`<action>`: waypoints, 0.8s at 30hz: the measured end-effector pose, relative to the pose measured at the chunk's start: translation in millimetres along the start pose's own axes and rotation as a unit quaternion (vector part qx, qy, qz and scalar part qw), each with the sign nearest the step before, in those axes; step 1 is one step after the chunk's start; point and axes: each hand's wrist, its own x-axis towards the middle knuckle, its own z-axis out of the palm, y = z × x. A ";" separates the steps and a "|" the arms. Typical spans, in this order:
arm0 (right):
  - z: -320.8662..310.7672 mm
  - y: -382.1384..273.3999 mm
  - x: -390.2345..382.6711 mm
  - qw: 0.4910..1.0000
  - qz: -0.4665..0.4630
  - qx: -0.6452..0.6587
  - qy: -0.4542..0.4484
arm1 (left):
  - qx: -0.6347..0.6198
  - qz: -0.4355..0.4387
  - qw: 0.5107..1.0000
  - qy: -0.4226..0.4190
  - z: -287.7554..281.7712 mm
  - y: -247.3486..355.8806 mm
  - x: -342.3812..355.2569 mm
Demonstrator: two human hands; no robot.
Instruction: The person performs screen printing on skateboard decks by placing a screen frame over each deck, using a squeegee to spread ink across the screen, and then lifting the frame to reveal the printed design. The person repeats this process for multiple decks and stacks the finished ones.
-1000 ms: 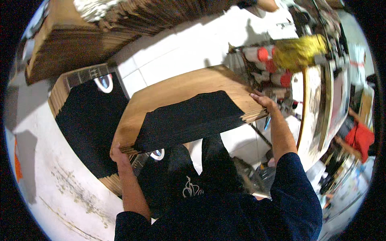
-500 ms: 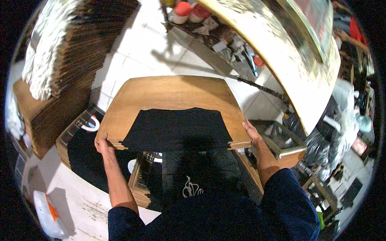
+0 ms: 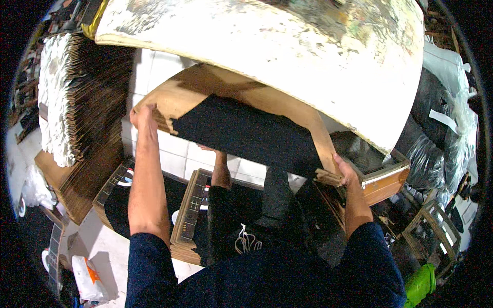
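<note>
I hold a stack of thin, curved wooden boards (image 3: 174,95) between my two hands, with a wide black area (image 3: 246,128) over its near part. My left hand (image 3: 144,115) is closed on the left end, beside the layered edges. At the right end, lower down, my right hand (image 3: 346,168) grips the edge with the thumb on top. The stack tilts down to the right. Its far edge passes under a large pale curved surface (image 3: 267,54). A bare limb (image 3: 221,169) shows partly below the stack.
To the left stands a tall pile of brown sheets with white edges (image 3: 54,102). Nearer are black-topped stacks of boards (image 3: 187,215). A wooden-framed box (image 3: 387,179) is at right, close to my right hand. Clear plastic wrapping (image 3: 452,92) lies beyond it.
The boards have gone from level to tilted, left end raised and right end lower. The pale curved surface now covers their far edge. Both hands have kept their grip while my view swung right.
</note>
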 end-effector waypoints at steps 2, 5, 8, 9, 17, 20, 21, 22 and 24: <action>-15.6 -36.0 0.3 0.998 0.055 -0.021 0.012 | -0.009 0.009 1.000 0.002 41.4 18.1 11.6; -33.0 -73.8 7.4 0.999 0.029 0.007 0.013 | 0.065 0.066 0.995 0.024 94.8 41.5 16.5; -56.1 -117.3 23.3 0.999 -0.015 0.006 0.027 | -0.053 0.024 0.987 -0.152 123.3 72.2 17.1; -62.6 -126.4 26.9 0.999 -0.024 0.001 0.031 | -0.071 0.058 0.968 -0.234 128.9 81.4 14.9; -83.6 -162.9 57.9 0.998 -0.054 -0.024 0.030 | 0.081 0.135 0.986 -0.051 85.9 18.9 -58.4; -94.0 -126.4 56.9 0.999 -0.035 -0.016 0.016 | 0.228 0.245 0.938 -0.088 -6.7 -75.5 -118.8; -97.6 -109.8 53.9 1.000 -0.021 -0.008 0.009 | 0.288 0.227 0.924 -0.108 -48.2 -110.6 -149.4; -100.8 -93.3 49.6 1.000 -0.001 0.002 0.000 | 0.351 0.126 0.917 -0.141 -91.6 -141.5 -179.8; -101.5 -59.4 36.3 0.997 0.072 0.019 -0.015 | 0.335 0.008 0.927 -0.170 -178.1 -196.7 -257.7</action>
